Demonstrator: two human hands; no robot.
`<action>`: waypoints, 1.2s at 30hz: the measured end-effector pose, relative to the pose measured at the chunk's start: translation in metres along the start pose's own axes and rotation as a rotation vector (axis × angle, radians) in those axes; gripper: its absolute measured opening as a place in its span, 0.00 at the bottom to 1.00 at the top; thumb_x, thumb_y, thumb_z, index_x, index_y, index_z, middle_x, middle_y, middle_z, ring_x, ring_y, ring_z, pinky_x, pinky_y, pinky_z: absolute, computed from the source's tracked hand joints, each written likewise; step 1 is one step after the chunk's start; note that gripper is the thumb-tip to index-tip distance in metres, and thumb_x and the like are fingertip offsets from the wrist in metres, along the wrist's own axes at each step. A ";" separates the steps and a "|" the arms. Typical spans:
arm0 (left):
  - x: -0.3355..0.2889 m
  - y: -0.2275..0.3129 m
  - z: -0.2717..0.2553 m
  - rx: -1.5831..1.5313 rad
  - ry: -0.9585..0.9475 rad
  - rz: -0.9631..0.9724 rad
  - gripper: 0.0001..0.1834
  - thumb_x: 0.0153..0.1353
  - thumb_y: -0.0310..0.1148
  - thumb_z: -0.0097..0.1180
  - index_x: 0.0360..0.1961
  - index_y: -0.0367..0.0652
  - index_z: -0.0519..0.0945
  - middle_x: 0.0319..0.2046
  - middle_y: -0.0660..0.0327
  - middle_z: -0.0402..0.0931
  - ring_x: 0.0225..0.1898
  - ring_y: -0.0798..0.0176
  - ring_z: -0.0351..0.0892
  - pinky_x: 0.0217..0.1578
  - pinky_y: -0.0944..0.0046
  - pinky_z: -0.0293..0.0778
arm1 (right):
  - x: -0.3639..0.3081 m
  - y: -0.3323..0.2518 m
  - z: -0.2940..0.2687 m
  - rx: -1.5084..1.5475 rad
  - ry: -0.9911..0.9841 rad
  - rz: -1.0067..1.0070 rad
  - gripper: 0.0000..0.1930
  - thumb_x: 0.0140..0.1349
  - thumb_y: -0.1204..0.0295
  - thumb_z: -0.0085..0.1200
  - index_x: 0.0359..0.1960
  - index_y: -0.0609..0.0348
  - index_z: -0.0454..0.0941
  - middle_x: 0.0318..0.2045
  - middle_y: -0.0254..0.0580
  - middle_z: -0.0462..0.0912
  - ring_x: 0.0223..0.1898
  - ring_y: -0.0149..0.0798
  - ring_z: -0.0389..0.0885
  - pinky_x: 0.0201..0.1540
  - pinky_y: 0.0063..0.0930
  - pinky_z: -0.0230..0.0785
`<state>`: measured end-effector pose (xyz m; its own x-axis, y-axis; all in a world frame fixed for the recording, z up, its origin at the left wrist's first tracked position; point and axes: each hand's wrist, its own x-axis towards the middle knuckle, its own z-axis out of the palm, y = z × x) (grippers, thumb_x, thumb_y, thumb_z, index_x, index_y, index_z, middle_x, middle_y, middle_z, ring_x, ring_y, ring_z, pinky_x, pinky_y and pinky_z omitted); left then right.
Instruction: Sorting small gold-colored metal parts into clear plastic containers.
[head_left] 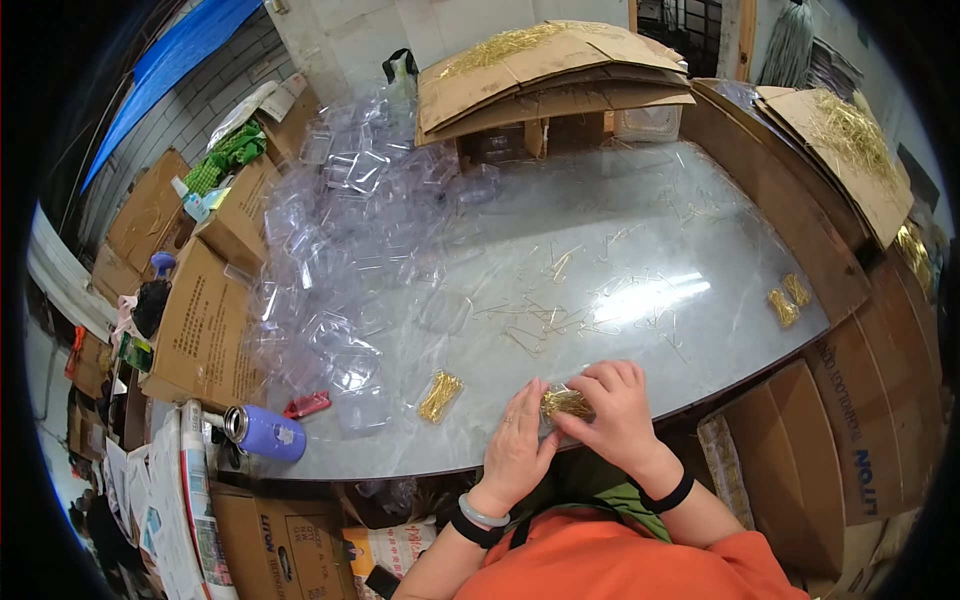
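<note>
At the table's near edge, my left hand [517,440] and my right hand [615,415] hold a small clear plastic box [566,402] filled with thin gold wire pieces. My left fingers lie together along its left side. The right thumb and fingers close on its other side and partly hide it. To the left of my hands lies another filled clear box [439,397]. Loose gold wire pieces [540,322], some with bent ends, are scattered beyond my hands. Two more gold bundles [783,308] rest near the table's right edge.
A large heap of clear plastic containers [340,235] covers the grey table's [500,270] left side. A purple bottle [272,434] and a red item [306,404] stand near the front left. Cardboard sheets [560,65] topped with gold strands lie at the back; cardboard [790,215] borders the right.
</note>
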<state>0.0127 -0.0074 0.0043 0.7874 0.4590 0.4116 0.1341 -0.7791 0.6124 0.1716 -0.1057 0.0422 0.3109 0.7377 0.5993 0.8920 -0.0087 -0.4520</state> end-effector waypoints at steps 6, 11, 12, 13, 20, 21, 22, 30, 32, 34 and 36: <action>0.001 0.002 0.000 -0.031 -0.005 -0.023 0.41 0.65 0.29 0.62 0.76 0.34 0.56 0.67 0.46 0.70 0.69 0.40 0.67 0.66 0.49 0.69 | -0.002 0.000 0.022 -0.102 0.017 0.028 0.11 0.52 0.68 0.69 0.36 0.52 0.83 0.39 0.36 0.79 0.45 0.44 0.76 0.53 0.44 0.62; 0.003 0.001 -0.004 0.073 -0.033 0.038 0.41 0.65 0.29 0.61 0.75 0.35 0.57 0.67 0.43 0.69 0.69 0.39 0.68 0.65 0.48 0.70 | -0.010 0.003 0.024 -0.109 -0.045 -0.001 0.10 0.57 0.68 0.67 0.40 0.52 0.84 0.45 0.40 0.80 0.53 0.47 0.75 0.62 0.50 0.60; 0.003 0.001 -0.004 0.086 -0.037 0.048 0.41 0.65 0.29 0.61 0.76 0.35 0.56 0.67 0.43 0.68 0.69 0.39 0.68 0.64 0.48 0.70 | -0.010 0.002 0.017 -0.106 -0.034 -0.029 0.11 0.59 0.66 0.66 0.42 0.53 0.84 0.47 0.41 0.81 0.55 0.48 0.75 0.65 0.53 0.59; 0.002 0.001 -0.004 0.098 -0.045 0.054 0.42 0.65 0.29 0.61 0.76 0.35 0.55 0.67 0.42 0.68 0.69 0.39 0.68 0.64 0.48 0.71 | -0.011 0.002 0.014 -0.101 -0.025 -0.054 0.12 0.60 0.65 0.66 0.43 0.54 0.84 0.49 0.42 0.81 0.57 0.49 0.75 0.68 0.55 0.58; -0.002 0.000 0.003 -0.105 0.041 -0.006 0.54 0.60 0.23 0.64 0.79 0.37 0.40 0.74 0.40 0.59 0.70 0.38 0.68 0.66 0.48 0.70 | -0.019 -0.004 0.017 -0.086 -0.016 0.047 0.21 0.59 0.63 0.65 0.52 0.59 0.80 0.55 0.48 0.80 0.60 0.53 0.73 0.67 0.55 0.58; -0.002 0.000 0.003 -0.103 0.032 -0.010 0.55 0.60 0.22 0.64 0.79 0.37 0.39 0.74 0.40 0.58 0.70 0.38 0.68 0.66 0.49 0.70 | -0.014 -0.007 0.018 -0.065 0.011 0.078 0.21 0.59 0.63 0.65 0.51 0.60 0.80 0.54 0.47 0.80 0.59 0.53 0.74 0.65 0.53 0.60; -0.002 0.001 0.002 -0.101 0.022 -0.010 0.56 0.59 0.22 0.64 0.80 0.37 0.38 0.75 0.40 0.57 0.70 0.38 0.68 0.66 0.49 0.70 | -0.009 -0.010 0.017 -0.047 0.040 0.110 0.21 0.58 0.64 0.65 0.50 0.60 0.80 0.53 0.47 0.80 0.57 0.53 0.75 0.63 0.52 0.62; 0.001 0.001 -0.005 -0.093 -0.045 -0.037 0.51 0.60 0.30 0.66 0.78 0.35 0.48 0.73 0.39 0.59 0.72 0.37 0.63 0.68 0.47 0.67 | -0.009 0.008 0.029 0.068 -0.020 0.124 0.15 0.56 0.68 0.66 0.44 0.57 0.82 0.47 0.44 0.79 0.50 0.51 0.75 0.55 0.45 0.65; 0.007 0.002 -0.009 -0.084 -0.074 -0.016 0.51 0.59 0.33 0.68 0.77 0.34 0.51 0.72 0.40 0.59 0.74 0.36 0.59 0.70 0.45 0.63 | -0.009 0.014 0.024 0.138 -0.021 0.105 0.15 0.55 0.68 0.67 0.44 0.57 0.82 0.47 0.44 0.79 0.50 0.51 0.75 0.55 0.44 0.65; 0.017 0.000 -0.014 -0.022 -0.099 0.044 0.51 0.58 0.35 0.70 0.77 0.33 0.53 0.72 0.40 0.59 0.76 0.36 0.54 0.72 0.43 0.58 | -0.004 0.016 0.015 0.271 0.024 0.095 0.15 0.55 0.67 0.68 0.43 0.57 0.82 0.47 0.45 0.79 0.49 0.51 0.75 0.55 0.44 0.66; 0.023 0.000 -0.014 0.027 -0.170 0.061 0.49 0.58 0.37 0.69 0.75 0.33 0.56 0.73 0.42 0.59 0.77 0.38 0.52 0.74 0.42 0.55 | -0.008 0.019 0.000 0.220 0.006 0.112 0.16 0.54 0.66 0.70 0.43 0.57 0.82 0.47 0.45 0.78 0.49 0.51 0.75 0.55 0.44 0.66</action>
<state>0.0223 0.0092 0.0233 0.8848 0.3333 0.3256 0.0973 -0.8155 0.5705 0.1857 -0.1119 0.0284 0.4066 0.7367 0.5404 0.7587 0.0573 -0.6489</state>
